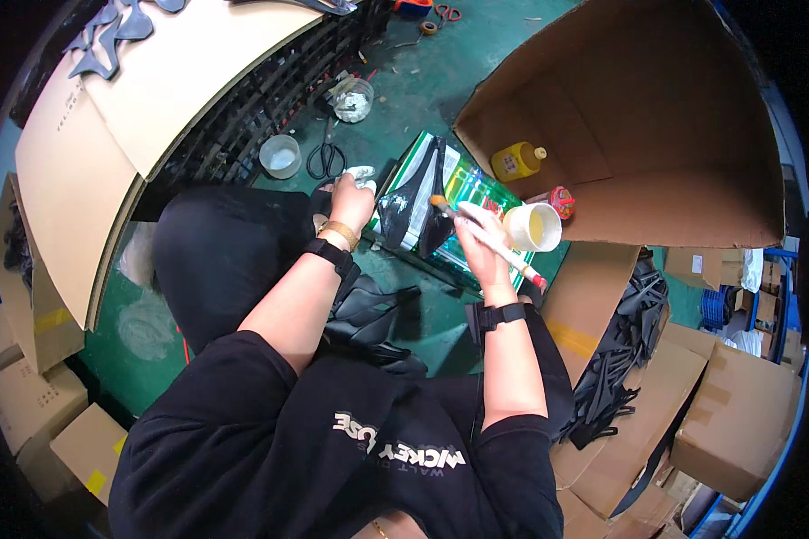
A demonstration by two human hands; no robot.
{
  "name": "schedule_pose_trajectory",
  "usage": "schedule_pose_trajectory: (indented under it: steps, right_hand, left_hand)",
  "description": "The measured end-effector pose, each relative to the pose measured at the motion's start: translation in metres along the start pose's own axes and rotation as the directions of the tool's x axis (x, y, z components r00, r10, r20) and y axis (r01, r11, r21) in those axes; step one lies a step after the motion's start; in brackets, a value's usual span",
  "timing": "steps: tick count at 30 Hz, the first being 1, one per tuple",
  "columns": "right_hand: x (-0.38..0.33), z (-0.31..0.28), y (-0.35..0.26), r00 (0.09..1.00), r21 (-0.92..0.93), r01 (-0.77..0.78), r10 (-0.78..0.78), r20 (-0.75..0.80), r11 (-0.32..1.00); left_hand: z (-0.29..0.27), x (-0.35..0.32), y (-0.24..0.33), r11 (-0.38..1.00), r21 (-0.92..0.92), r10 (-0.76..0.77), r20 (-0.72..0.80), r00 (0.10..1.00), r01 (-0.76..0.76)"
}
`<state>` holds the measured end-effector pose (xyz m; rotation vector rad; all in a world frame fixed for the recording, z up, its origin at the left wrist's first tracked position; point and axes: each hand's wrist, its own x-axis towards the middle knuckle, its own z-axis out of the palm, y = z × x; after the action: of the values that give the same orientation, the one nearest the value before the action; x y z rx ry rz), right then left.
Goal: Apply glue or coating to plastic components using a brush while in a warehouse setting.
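Note:
My right hand [481,244] grips a brush with a white handle and red tip [494,244], its bristles over two black shoe-sole pieces [413,211] lying on a green and white board [463,184]. My left hand [352,199] presses down at the left edge of the black pieces and touches a white rag [363,174]. A white cup of yellowish glue [532,226] stands just right of my right hand. Both wrists wear black bands.
A big open cardboard box [656,135] holds a yellow bottle [517,162]. Scissors [325,160] and two clear cups [280,156] lie on the green floor. Black pieces are piled at my knees [368,314] and right [620,350]. Cardboard sheets [108,117] lean left.

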<state>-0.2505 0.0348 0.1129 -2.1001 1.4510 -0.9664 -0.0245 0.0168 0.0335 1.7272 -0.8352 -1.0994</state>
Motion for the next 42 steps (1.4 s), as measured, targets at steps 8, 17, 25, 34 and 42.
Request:
schedule_pose_trajectory:
  steps: [8,17,25,34,42]
  right_hand:
    - [-0.031,-0.029,-0.018,0.741,0.117,-0.528,0.389,0.547,0.841]
    - [-0.036,-0.117,-0.026,0.888,0.225,-0.456,0.421,0.186,0.861]
    - [-0.044,-0.146,-0.005,0.986,0.010,-0.103,0.103,-0.128,0.995]
    - [-0.053,-0.198,-0.010,0.875,0.049,-0.171,0.174,-0.451,0.984]
    - [-0.058,-0.212,-0.010,0.843,0.037,-0.160,0.156,-0.514,0.986]
  left_hand:
    - [0.004,0.007,-0.023,0.993,0.010,0.116,-0.042,0.992,-0.115]
    - [0.000,0.004,-0.007,0.967,0.174,0.187,0.020,0.982,-0.187]
    - [-0.010,-0.010,-0.007,0.809,0.536,0.191,0.145,0.971,-0.239]
    - [-0.011,-0.029,0.021,0.616,0.759,0.174,0.128,0.976,-0.209]
    - [0.013,-0.024,0.034,0.572,0.813,-0.070,0.179,0.981,-0.107]
